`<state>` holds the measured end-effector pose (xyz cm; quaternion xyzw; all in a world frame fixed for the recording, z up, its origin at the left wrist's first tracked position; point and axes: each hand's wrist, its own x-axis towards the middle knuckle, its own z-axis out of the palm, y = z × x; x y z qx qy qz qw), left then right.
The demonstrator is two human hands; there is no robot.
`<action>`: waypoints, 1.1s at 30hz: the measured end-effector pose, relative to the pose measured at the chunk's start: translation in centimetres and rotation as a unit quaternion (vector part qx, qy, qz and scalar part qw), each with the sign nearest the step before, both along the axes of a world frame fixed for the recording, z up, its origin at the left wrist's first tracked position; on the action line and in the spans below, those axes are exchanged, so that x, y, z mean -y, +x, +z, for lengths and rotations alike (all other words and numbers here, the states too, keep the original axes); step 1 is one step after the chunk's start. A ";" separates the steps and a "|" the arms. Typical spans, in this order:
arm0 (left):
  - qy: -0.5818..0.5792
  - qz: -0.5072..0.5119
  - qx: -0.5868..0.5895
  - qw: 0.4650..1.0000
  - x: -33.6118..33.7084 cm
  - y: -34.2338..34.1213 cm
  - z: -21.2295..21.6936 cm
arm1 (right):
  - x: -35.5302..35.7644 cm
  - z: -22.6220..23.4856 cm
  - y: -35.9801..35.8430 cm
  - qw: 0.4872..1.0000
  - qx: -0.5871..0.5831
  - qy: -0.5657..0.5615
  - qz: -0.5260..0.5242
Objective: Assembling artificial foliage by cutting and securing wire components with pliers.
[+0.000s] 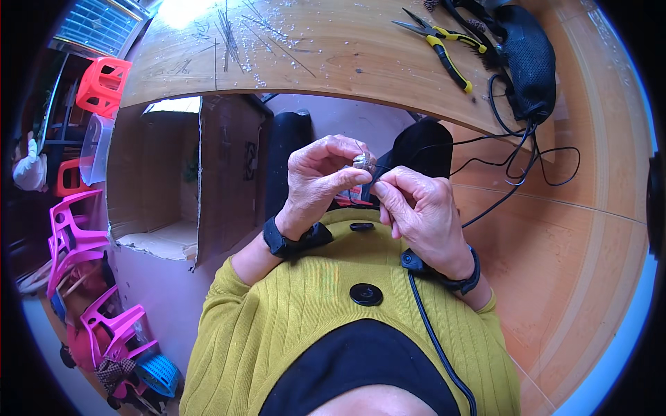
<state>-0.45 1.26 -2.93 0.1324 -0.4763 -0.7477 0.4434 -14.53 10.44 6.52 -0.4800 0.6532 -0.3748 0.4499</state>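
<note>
My left hand (pixel 326 173) pinches a small silvery, beaded-looking piece (pixel 361 161) between thumb and fingers, held above my lap. A thin wire end sticks up from it. Close beside it, my right hand (pixel 420 204) is closed, thumb pressed against the forefinger. A thin dark strand (pixel 383 167) runs between the piece and that hand; whether the fingertips grip it or something finer is too small to tell. Both wrists carry black straps with small devices.
On the wooden table (pixel 361 62) ahead lie thin wires (pixel 227 38), scattered tiny white beads and yellow-and-black pliers (pixel 447 59). A black mesh pouch (pixel 527 62) with cables (pixel 517 173) is at right. An open cardboard box (pixel 156 173) and pink stools (pixel 73 232) stand left.
</note>
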 end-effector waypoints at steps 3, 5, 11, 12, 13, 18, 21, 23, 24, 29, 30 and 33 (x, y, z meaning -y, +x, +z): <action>0.021 -0.014 -0.007 1.000 0.0 0.0 -0.1 | 0.4 0.4 -0.2 0.999 0.022 0.035 0.003; 0.082 -0.045 -0.041 0.995 0.1 0.0 -0.3 | 0.6 0.3 -0.3 0.998 0.033 0.053 0.005; 0.092 -0.036 -0.041 0.994 0.4 -0.3 -0.7 | 1.2 -0.1 -0.7 0.986 0.149 0.080 0.002; 0.071 -0.023 -0.029 0.997 0.5 -0.3 -0.7 | 1.2 -0.1 -0.8 0.979 0.180 0.094 0.002; 0.050 -0.010 -0.018 0.999 0.5 -0.3 -0.8 | 1.3 -0.1 -0.8 0.979 0.180 0.094 0.002; -0.036 0.029 0.008 0.999 0.7 -0.2 -0.5 | 1.4 -0.1 -1.1 0.954 0.282 0.103 0.017; -0.041 0.028 0.007 0.999 0.7 -0.1 -0.5 | 1.4 -0.1 -1.1 0.949 0.296 0.105 0.021; -0.044 0.028 0.006 0.999 0.7 -0.1 -0.4 | 1.2 -0.2 -0.8 0.973 0.215 0.087 0.019; -0.067 0.037 0.023 0.997 0.7 0.0 -0.2 | 1.1 -0.2 -0.6 0.982 0.174 0.077 0.018; -0.104 0.029 0.044 0.993 0.6 0.4 0.1 | 0.6 -0.8 0.1 0.999 0.014 -0.021 0.020; -0.100 0.015 0.038 0.994 0.5 0.4 0.1 | 0.6 -0.6 0.2 1.000 0.007 -0.026 0.016; -0.073 -0.001 0.006 0.997 0.1 0.3 0.8 | 0.3 0.0 0.4 0.999 -0.006 -0.036 0.009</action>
